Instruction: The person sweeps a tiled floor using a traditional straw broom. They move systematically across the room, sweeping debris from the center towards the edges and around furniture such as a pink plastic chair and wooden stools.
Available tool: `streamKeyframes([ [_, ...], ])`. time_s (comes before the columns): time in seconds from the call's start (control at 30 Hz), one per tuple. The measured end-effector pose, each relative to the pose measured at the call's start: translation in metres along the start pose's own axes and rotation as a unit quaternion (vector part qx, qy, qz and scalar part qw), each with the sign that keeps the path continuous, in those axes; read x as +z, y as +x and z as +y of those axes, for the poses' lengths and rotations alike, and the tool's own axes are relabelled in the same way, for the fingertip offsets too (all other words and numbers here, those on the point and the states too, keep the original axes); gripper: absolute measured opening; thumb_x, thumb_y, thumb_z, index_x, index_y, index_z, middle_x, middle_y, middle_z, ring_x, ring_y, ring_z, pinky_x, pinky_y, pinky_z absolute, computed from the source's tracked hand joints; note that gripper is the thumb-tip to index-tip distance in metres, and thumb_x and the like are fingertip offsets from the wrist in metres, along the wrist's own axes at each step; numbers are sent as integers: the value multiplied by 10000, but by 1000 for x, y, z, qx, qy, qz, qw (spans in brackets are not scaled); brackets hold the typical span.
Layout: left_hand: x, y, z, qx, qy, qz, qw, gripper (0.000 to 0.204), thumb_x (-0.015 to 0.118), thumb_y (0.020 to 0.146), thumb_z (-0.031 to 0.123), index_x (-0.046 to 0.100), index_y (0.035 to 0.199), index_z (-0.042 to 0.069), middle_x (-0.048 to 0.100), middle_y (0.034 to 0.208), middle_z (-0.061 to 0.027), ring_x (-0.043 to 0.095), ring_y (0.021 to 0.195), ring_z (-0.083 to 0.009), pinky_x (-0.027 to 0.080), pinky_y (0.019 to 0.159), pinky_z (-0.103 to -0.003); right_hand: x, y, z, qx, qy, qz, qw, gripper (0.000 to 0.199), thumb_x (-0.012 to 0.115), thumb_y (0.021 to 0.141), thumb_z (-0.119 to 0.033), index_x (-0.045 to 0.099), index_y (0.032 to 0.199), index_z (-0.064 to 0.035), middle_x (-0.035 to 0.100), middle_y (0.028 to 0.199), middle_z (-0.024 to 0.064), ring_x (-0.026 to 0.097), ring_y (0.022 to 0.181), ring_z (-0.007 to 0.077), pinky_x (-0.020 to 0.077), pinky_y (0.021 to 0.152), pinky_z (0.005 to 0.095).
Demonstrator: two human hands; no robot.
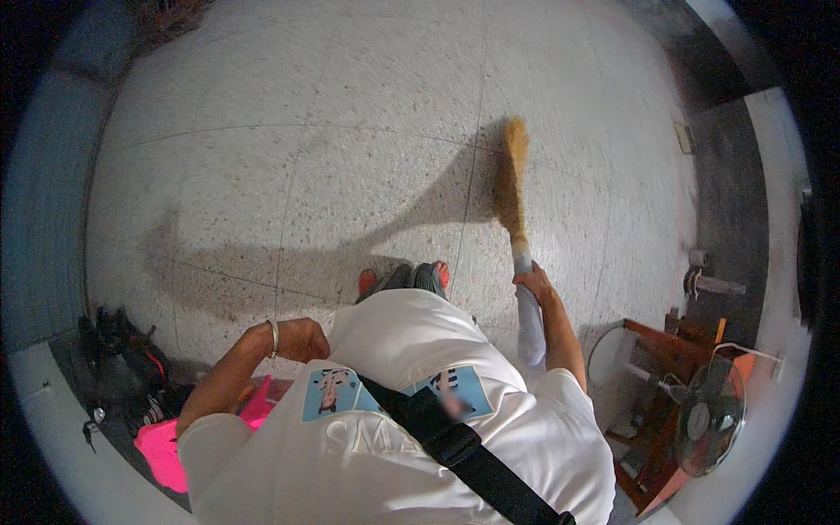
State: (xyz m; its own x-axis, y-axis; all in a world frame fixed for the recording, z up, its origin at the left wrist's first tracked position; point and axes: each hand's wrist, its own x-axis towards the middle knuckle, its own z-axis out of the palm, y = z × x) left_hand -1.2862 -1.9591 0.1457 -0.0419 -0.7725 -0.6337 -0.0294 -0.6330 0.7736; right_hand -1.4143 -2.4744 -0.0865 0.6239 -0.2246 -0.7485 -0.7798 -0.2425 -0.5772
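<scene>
Above the floor (376,175), right hand (535,283) clasps broom (517,229); left hand (302,339), fingertips hidden, closure unclear.

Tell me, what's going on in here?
A person in a white shirt is standing on a speckled floor, holding a short broom by its handle in the right hand. The yellowish bristles reach out ahead over the floor; whether they touch it is hard to tell. The left hand is curled in front of the body, with a bracelet on that wrist. A fan stands off to the right.
</scene>
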Motion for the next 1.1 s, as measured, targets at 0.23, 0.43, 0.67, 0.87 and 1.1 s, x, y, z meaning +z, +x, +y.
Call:
streamKeyframes([
  [0.23,-15,22,-44,87,24,-85,992,41,612,621,-34,577,610,-15,547,563,-2,419,541,-55,366,480,-265,33,31,-87,-68,85,-23,994,653,661,581,-173,435,1174,-17,572,850,101,549,706,192,457,597,318],
  [0.43,-80,15,-52,58,2,-51,997,120,641,628,25,552,552,-1,510,497,4,399,499,-54,343,446,-274,129,87,-205,-75,92,-178,977,631,668,570,-162,449,1139,-1,575,827,101,544,742,215,461,658,325],
  [0.67,-183,-16,-86,49,-13,-60,997,155,682,642,98,572,597,-1,539,516,-71,446,463,-111,363,444,-308,242,150,-354,-128,-30,-275,952,465,709,594,-223,546,985,-31,600,777,87,559,693,179,470,641,330],
  [0.87,-236,-25,-105,83,0,-96,992,157,691,646,108,583,625,-3,562,540,-109,486,458,-155,379,453,-326,230,194,-334,-22,115,-305,945,257,660,675,-229,616,842,-39,616,775,71,574,706,170,462,669,302],
  [1.1,-261,-15,-104,85,24,-150,985,110,665,635,90,595,641,6,575,561,-118,519,477,-188,394,476,-340,156,157,-331,38,149,-135,979,520,670,636,-106,458,1108,-58,571,819,97,569,750,210,479,686,348],
])
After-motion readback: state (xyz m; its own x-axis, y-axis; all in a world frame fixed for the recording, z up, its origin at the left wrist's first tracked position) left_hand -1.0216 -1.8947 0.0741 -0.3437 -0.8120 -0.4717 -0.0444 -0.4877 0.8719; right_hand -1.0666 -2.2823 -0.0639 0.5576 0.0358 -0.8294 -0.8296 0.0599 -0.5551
